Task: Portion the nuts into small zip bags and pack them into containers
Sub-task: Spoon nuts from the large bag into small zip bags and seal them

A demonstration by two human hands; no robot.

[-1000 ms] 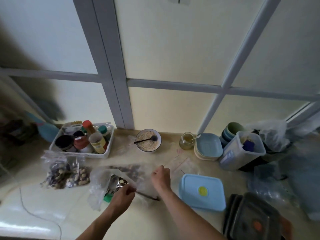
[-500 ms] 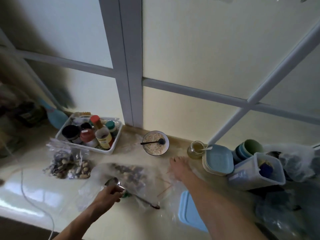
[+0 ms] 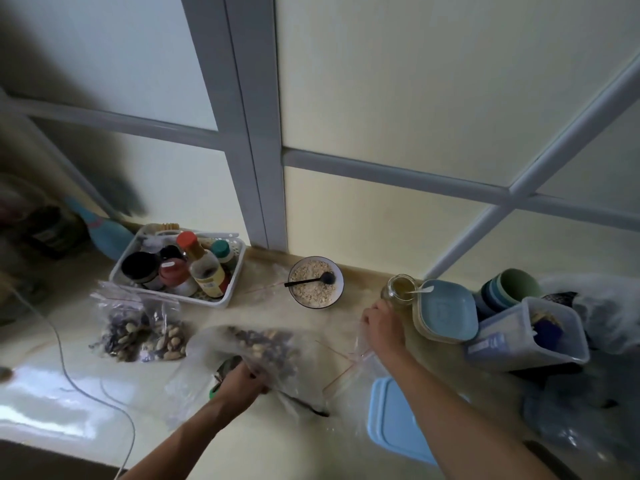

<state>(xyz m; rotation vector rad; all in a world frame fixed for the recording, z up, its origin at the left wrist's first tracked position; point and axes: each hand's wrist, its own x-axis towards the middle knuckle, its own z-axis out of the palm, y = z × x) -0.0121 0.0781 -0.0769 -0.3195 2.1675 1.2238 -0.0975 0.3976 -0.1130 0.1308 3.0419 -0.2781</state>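
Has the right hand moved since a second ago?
Yes. The right hand left the big nut bag and reached toward the glass jar.

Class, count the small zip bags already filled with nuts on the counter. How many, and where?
2: one filled bag and a second filled bag lie side by side, in front of the white basket. Others may be hidden.
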